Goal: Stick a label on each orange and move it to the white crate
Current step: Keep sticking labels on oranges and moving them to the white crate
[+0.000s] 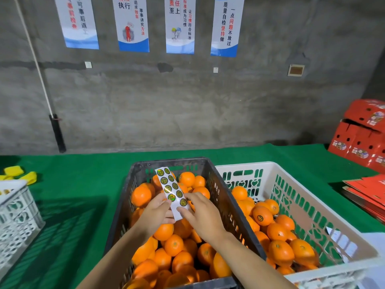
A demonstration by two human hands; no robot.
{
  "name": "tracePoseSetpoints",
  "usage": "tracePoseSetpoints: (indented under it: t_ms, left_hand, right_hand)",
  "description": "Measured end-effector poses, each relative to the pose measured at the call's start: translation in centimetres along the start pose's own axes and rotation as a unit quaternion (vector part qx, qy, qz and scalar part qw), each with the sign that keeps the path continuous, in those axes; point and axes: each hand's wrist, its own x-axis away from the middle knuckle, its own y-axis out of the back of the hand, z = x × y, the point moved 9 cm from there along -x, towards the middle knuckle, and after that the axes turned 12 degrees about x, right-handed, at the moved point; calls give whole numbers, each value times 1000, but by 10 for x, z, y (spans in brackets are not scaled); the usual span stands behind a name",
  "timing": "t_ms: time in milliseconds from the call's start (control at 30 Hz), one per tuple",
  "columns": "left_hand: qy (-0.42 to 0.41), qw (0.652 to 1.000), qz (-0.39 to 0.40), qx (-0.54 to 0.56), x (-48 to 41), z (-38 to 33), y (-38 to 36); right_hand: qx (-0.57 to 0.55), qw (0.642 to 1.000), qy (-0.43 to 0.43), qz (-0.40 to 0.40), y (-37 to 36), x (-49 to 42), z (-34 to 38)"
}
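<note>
Orange fruit, bulk lot: unlabelled oranges (174,245) fill the black crate (220,197), lying directly beneath both sets of fingers. Item in hand: label strip (171,189), white backing with two columns of round dark-and-gold stickers, held upright over the fruit and leaning away from the person. Left hand (155,214): thumb and fingers (164,202) pinch the strip's lower left edge, apparently to keep the backing steady and taut. Right hand (201,213): forefinger (188,198) curled over the strip's lower right edge with the thumb under it, pinching at the lowest sticker there; probably working a label loose, though whether one has lifted cannot be told. Neither hand holds fruit. White crate (291,184): stands just to the right of the right-hand fingers, touching the black crate, likely so each finished piece travels a short way. It holds a partial load, among it a labelled orange (262,215) with its sticker facing up. Judged step: peeling the next label; much fruit remains to do. Both crates rest on a green cloth (83,174); red cartons (362,138) are stacked well beyond the right fingers.
</note>
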Motion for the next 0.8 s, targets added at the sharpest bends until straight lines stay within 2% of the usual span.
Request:
tracePoseSetpoints:
  t_ms: [133,233,367,533,667,800]
  left_hand:
    - [24,999,2,27,-2,6,-1]
    - [-4,999,-2,-33,0,6,3]
    - [-18,996,-63,-53,2,11,16]
    - [-39,991,-66,-112,1,4,10]
    - [-29,992,-104,-64,8,7,14]
    - [-47,986,-150,-61,23,3,13]
  right_hand:
    - [-4,1000,-2,-28,5,0,0]
    - [16,999,44,-24,3,1,12]
    - [32,995,86,-29,2,7,25]
    - [2,998,64,-27,5,10,16]
    - [4,997,40,-61,10,9,14]
    - [-20,999,34,-28,3,8,12]
